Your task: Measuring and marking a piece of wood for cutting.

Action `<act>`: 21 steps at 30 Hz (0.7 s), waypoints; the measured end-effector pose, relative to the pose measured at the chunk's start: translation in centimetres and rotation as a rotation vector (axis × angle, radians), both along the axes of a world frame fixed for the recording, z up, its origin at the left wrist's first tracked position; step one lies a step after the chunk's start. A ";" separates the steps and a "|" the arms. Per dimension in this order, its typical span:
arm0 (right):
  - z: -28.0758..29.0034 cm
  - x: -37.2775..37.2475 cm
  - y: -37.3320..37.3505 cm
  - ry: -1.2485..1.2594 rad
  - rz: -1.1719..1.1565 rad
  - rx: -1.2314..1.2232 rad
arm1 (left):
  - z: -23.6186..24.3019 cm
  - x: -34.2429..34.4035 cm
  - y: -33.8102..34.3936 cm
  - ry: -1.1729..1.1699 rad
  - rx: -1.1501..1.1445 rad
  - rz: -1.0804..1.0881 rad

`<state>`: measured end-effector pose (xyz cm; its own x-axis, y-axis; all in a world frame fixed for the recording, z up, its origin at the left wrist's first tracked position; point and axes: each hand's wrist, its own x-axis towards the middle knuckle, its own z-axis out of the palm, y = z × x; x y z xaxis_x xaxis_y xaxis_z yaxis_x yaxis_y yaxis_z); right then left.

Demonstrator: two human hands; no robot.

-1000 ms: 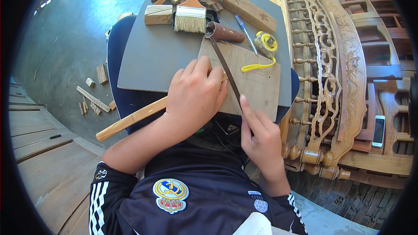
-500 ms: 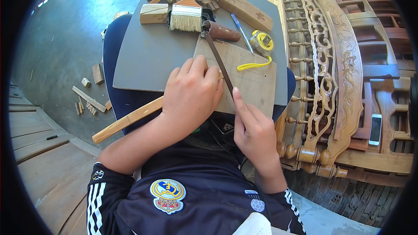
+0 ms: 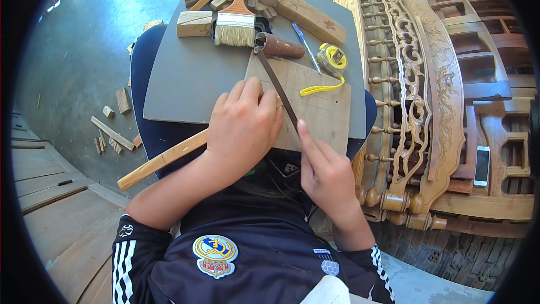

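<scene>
My left hand (image 3: 243, 126) is closed around a pale wooden stick (image 3: 160, 160), which slants across my lap with its far end over the board. My right hand (image 3: 329, 177) grips a long, thin dark metal file (image 3: 275, 83), the index finger stretched along it. The file lies across the stick's end, just beyond my left fingers. Its far tip reaches a brown rolled sheet (image 3: 286, 47), perhaps sandpaper. Beneath both hands is a flat wooden board (image 3: 326, 118) with pencil lines. My right palm hides the file's near end.
The board rests on a grey panel (image 3: 185, 87) over my lap. A wide brush (image 3: 236, 19), wood blocks (image 3: 309, 17), a blue pen (image 3: 306, 48) and a yellow tape measure (image 3: 332, 59) lie there. Carved furniture (image 3: 444, 90) with a phone (image 3: 482, 166) stands right; offcuts (image 3: 115, 132) lie on the floor.
The whole view has shifted slightly. My right hand has come a little nearer to me along with the file; my left hand keeps its hold on the stick.
</scene>
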<state>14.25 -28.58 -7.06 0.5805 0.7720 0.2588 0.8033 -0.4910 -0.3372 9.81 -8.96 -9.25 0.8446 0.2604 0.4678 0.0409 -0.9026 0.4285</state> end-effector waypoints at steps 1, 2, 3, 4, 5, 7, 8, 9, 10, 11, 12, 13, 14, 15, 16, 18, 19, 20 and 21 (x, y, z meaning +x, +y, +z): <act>-0.3 0.2 0.5 0.009 0.006 0.000 | 0.1 0.0 0.0 0.002 -0.006 0.009; -0.4 0.2 0.5 -0.002 0.023 0.039 | 0.1 0.0 0.0 0.005 -0.014 0.015; -0.3 0.0 0.3 -0.022 0.030 0.004 | 0.1 0.0 0.0 0.008 -0.010 0.014; -0.2 -0.2 0.0 -0.036 0.017 -0.070 | 0.1 0.0 0.0 0.013 -0.025 0.013; 0.0 -0.7 -0.7 -0.045 0.036 -0.040 | 0.1 0.0 0.0 0.014 -0.045 0.010; 1.0 -2.2 -2.6 0.005 0.001 -0.053 | 0.0 0.1 0.1 0.007 -0.066 0.016; 1.4 -2.9 -3.4 0.002 0.025 -0.038 | -0.1 0.0 0.1 -0.005 -0.079 0.014; 1.8 -3.5 -4.0 0.014 0.009 -0.030 | -0.1 0.0 0.1 0.001 -0.086 0.021; 2.0 -3.8 -4.4 0.006 -0.014 -0.004 | -0.2 0.1 0.2 0.001 -0.063 0.010; 2.1 -3.9 -4.6 0.020 -0.019 -0.011 | -0.2 0.1 0.2 0.004 -0.039 -0.004; 2.1 -3.7 -4.4 0.038 -0.020 -0.023 | -0.2 0.0 0.2 0.005 -0.039 -0.009; 1.9 -3.2 -4.0 0.025 0.001 -0.026 | -0.1 0.1 0.2 0.000 -0.044 -0.014; 1.7 -2.5 -3.5 0.009 0.024 -0.027 | -0.1 0.2 0.2 -0.013 -0.048 -0.019; 1.2 -1.7 -2.7 0.007 0.015 -0.023 | -0.1 0.2 0.1 -0.009 -0.042 -0.026; 0.5 -0.8 -1.7 -0.004 0.026 -0.018 | 0.0 0.2 0.1 -0.002 -0.040 -0.023; 0.0 0.0 -0.6 -0.016 0.042 -0.003 | 0.1 0.2 0.2 0.004 -0.028 -0.016; -0.1 0.1 -0.3 -0.008 0.031 0.009 | 0.2 0.2 0.2 0.010 -0.034 -0.021; -0.2 0.1 -0.2 0.014 0.006 -0.019 | 0.2 0.2 0.3 0.014 -0.041 -0.025; 0.0 -0.3 -0.5 0.000 0.025 0.021 | 0.2 0.2 0.4 0.015 -0.041 -0.023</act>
<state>13.97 -29.08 -7.06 0.5609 0.7810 0.2746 0.8153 -0.4633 -0.3474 9.98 -8.61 -9.02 0.8573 0.2595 0.4447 0.0271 -0.8853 0.4643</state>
